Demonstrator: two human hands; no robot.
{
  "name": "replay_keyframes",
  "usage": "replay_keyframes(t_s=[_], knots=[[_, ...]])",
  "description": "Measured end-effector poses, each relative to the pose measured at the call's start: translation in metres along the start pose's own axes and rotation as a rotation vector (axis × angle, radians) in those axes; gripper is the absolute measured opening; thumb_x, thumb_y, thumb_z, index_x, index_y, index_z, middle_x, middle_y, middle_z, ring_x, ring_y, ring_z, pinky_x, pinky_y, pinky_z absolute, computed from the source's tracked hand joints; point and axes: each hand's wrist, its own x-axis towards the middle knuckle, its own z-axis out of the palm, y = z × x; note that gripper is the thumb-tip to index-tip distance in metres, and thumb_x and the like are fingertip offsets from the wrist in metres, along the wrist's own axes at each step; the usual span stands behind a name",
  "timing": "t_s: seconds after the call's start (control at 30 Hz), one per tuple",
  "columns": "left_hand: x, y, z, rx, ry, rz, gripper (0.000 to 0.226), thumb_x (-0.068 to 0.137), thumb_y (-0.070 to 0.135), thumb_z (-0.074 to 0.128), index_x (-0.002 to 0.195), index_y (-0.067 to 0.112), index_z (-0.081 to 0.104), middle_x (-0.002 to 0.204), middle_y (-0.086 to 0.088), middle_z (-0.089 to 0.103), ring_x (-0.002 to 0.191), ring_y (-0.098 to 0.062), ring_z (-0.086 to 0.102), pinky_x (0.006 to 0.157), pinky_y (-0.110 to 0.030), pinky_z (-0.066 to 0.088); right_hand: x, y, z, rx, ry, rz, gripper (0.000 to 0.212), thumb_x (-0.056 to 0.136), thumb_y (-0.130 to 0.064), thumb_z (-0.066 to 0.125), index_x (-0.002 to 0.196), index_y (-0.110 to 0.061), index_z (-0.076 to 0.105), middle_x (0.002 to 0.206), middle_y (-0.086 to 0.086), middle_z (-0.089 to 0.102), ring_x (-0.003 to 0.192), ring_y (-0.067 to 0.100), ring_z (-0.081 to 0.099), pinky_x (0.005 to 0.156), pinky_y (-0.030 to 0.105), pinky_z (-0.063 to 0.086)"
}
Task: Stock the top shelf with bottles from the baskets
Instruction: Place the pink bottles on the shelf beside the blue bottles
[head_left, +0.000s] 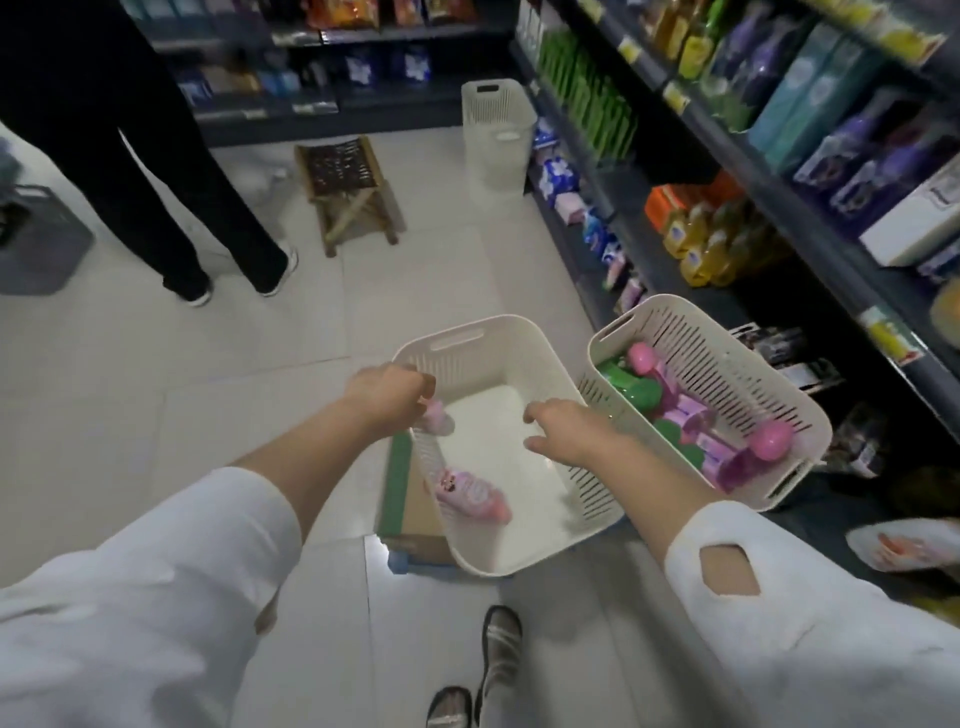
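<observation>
Left hand (387, 397) at left rim of near basket (519, 353), my fingers curled round top of pink bottle (437, 420). Right hand (563, 431) hovers over same basket, fingers loosely spread, holding nothing. Second pink bottle (475, 496) lies on basket floor, near left. Right basket (717, 358) touching, filled with pink and green bottles.

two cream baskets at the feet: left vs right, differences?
Fill: the left basket has one pink bottle lying on a bare floor; the right basket is packed with pink and green bottles. Hands: the left hand holds a second pink bottle at the left basket's rim and the right hand is open above it; neither is over the right basket. Shared: cream slotted plastic.
</observation>
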Motion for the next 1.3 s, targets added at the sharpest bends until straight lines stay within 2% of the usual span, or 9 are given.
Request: replay_keyframes(t_s=[0.27, 0.47, 0.6, 0.7, 0.77, 0.87, 0.97, 1.17, 1.3], knots=[[0.085, -0.013, 0.052, -0.070, -0.081, 0.006, 0.031, 0.089, 0.024, 0.050, 0.120, 0.021, 0.058, 0.124, -0.007, 0.052, 0.113, -0.029, 0.054, 0.088, -0.034, 0.044, 0.090, 0.015, 0.059, 0.022, -0.181, 0.005, 0.041, 0.095, -0.033, 0.048, 0.134, -0.019, 0.045, 0.132, 0.009, 0.051, 0.123, 0.029, 0.048, 0.093, 0.040, 0.044], [0.138, -0.018, 0.094, 0.027, -0.158, 0.098, 0.032, 0.091, 0.012, 0.049, 0.122, 0.019, 0.053, 0.119, -0.008, 0.049, 0.117, -0.030, 0.050, 0.091, -0.040, 0.047, 0.128, 0.006, 0.130, 0.090, -0.324, 0.052, 0.045, 0.092, -0.030, 0.052, 0.133, -0.013, 0.044, 0.129, 0.011, 0.052, 0.118, 0.030, 0.051, 0.091, 0.039, 0.045], [0.158, -0.016, 0.113, 0.154, -0.203, 0.090, 0.037, 0.091, 0.005, 0.048, 0.127, 0.015, 0.050, 0.123, -0.010, 0.047, 0.119, -0.031, 0.047, 0.088, -0.043, 0.045, 0.139, -0.003, 0.167, 0.156, -0.379, 0.105, 0.048, 0.083, -0.036, 0.064, 0.121, -0.013, 0.047, 0.114, 0.007, 0.055, 0.104, 0.028, 0.056, 0.072, 0.033, 0.043], [0.168, -0.015, 0.120, 0.200, -0.221, 0.040, 0.039, 0.090, 0.004, 0.050, 0.129, 0.011, 0.048, 0.127, -0.012, 0.048, 0.118, -0.034, 0.051, 0.084, -0.043, 0.047, 0.141, -0.009, 0.191, 0.225, -0.398, 0.142, 0.055, 0.077, -0.043, 0.070, 0.118, -0.014, 0.047, 0.112, 0.005, 0.056, 0.104, 0.026, 0.058, 0.080, 0.035, 0.049], [0.176, -0.016, 0.121, 0.213, -0.253, -0.005, 0.038, 0.089, 0.006, 0.054, 0.127, 0.011, 0.052, 0.129, -0.011, 0.052, 0.117, -0.035, 0.055, 0.082, -0.043, 0.047, 0.143, -0.011, 0.203, 0.266, -0.383, 0.178, 0.054, 0.079, -0.039, 0.070, 0.120, -0.012, 0.047, 0.115, 0.006, 0.056, 0.106, 0.027, 0.058, 0.086, 0.034, 0.049], [0.186, -0.018, 0.126, 0.212, -0.282, -0.050, 0.033, 0.088, 0.012, 0.058, 0.121, 0.011, 0.059, 0.128, -0.010, 0.057, 0.117, -0.032, 0.057, 0.085, -0.043, 0.048, 0.145, -0.011, 0.213, 0.277, -0.366, 0.230, 0.053, 0.082, -0.036, 0.069, 0.122, -0.009, 0.047, 0.119, 0.010, 0.053, 0.107, 0.027, 0.057, 0.081, 0.033, 0.045], [0.193, -0.019, 0.131, 0.228, -0.258, -0.035, 0.030, 0.092, 0.011, 0.051, 0.121, 0.009, 0.059, 0.129, -0.011, 0.057, 0.118, -0.033, 0.056, 0.088, -0.044, 0.047, 0.144, -0.010, 0.213, 0.307, -0.348, 0.251, 0.057, 0.081, -0.035, 0.071, 0.122, -0.008, 0.042, 0.119, 0.011, 0.050, 0.107, 0.029, 0.054, 0.079, 0.034, 0.043], [0.199, -0.014, 0.125, 0.161, -0.249, 0.092, 0.030, 0.084, 0.014, 0.063, 0.114, 0.010, 0.061, 0.116, -0.013, 0.056, 0.107, -0.033, 0.061, 0.083, -0.040, 0.050, 0.139, 0.012, 0.191, 0.388, -0.242, 0.295, 0.051, 0.080, -0.033, 0.072, 0.101, -0.014, 0.029, 0.110, 0.012, 0.054, 0.100, 0.032, 0.059, 0.073, 0.033, 0.043], [0.206, -0.008, 0.129, 0.026, -0.165, 0.135, 0.029, 0.086, 0.004, 0.056, 0.114, 0.006, 0.055, 0.114, -0.015, 0.055, 0.106, -0.037, 0.058, 0.082, -0.042, 0.048, 0.143, 0.020, 0.178, 0.510, -0.093, 0.311, 0.053, 0.076, -0.042, 0.073, 0.112, -0.012, 0.047, 0.105, 0.012, 0.059, 0.099, 0.030, 0.058, 0.076, 0.033, 0.044]])
